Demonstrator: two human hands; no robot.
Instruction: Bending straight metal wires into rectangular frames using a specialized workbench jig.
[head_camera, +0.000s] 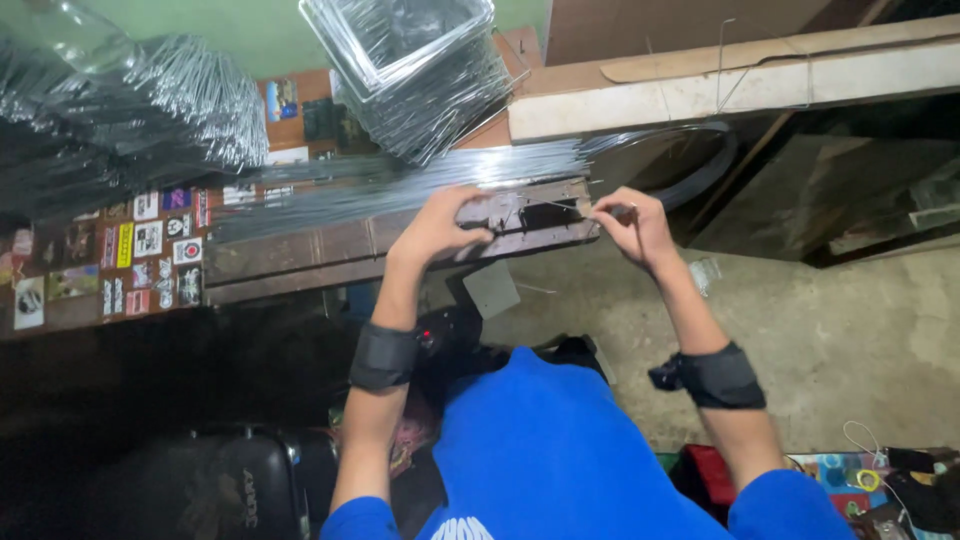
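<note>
My left hand (437, 226) rests with curled fingers on the metal bending jig (520, 212) fixed at the end of a wooden bench. My right hand (630, 222) pinches a thin steel wire (565, 207) that runs from its fingertips into the jig. A long bundle of straight steel wires (400, 178) lies along the bench behind the jig. Both wrists wear dark bands, and I wear a blue shirt.
Stacks of bent wire frames (420, 70) hang above, with more wire frames (130, 110) at the upper left. A sticker-covered board (120, 260) lies left. A concrete floor (840, 330) spreads right. A dark case (210, 490) sits lower left; coloured clutter (860, 485) lies lower right.
</note>
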